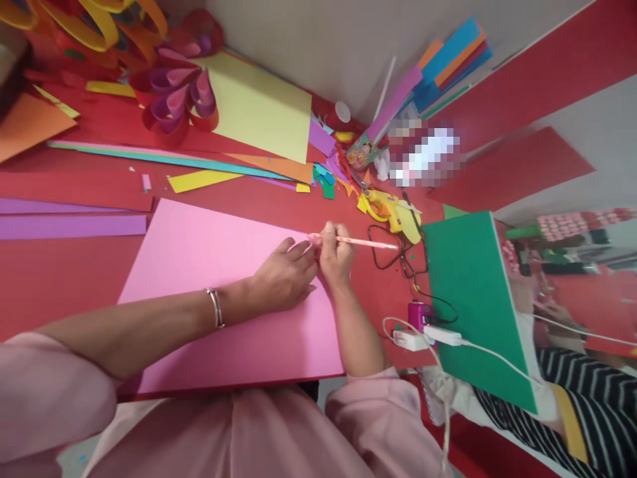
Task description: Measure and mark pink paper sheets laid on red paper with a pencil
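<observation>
The pink sheet [199, 259] lies flat on the red bench [60, 272], at its near edge, directly before the person. The left hand [284, 277] rests palm down on the sheet, fingers loosely extended towards its far right corner; a silver bracelet [217, 308] sits on that wrist. The right hand [336, 255] is closed around a slim pen [371, 243], its tip at that same corner, just beside the left fingers, its barrel pointing right. What the tip touches cannot be determined from where I stand.

Right of the far corner I note a yellow glue gun [391, 209], with tangled black cable near it. A green board [472, 279] lies farther right, a purple adapter [417, 315] at its left edge. Beyond the pink sheet are a yellow strip [204, 180], a pale yellow sheet [266, 106] and a looped paper flower [174, 96]. A striped sleeve [592, 398] shows at far right.
</observation>
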`<state>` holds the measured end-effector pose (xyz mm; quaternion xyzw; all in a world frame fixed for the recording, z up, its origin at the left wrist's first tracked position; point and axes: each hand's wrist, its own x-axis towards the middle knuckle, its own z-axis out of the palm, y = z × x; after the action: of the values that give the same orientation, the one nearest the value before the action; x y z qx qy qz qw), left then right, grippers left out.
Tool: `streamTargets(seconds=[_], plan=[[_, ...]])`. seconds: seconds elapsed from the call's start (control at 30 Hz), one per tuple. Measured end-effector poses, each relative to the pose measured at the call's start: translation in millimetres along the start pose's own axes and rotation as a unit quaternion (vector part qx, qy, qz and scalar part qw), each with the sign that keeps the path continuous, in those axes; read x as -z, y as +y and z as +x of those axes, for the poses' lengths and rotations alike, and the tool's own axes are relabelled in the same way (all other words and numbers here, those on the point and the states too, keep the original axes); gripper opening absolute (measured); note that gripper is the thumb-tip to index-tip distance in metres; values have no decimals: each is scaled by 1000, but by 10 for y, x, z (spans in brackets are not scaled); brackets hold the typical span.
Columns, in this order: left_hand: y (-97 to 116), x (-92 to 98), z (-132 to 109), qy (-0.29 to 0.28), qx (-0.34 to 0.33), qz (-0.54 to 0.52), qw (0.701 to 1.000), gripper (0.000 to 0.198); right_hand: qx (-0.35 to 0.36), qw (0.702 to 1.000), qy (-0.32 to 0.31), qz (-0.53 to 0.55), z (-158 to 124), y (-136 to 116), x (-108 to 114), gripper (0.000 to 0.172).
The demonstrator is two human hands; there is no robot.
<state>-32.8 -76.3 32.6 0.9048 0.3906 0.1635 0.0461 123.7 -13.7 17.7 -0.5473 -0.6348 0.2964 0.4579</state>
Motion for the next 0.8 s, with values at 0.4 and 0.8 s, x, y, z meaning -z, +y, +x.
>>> streamTargets(seconds=[0.4,0.8], plan=[[13,37,20,-27,6,5,1000,51,-10,999,-29,-30,19,61,52,43],[16,27,9,0,5,10,1000,48,29,994,-48,-92,37,-3,69,43]])
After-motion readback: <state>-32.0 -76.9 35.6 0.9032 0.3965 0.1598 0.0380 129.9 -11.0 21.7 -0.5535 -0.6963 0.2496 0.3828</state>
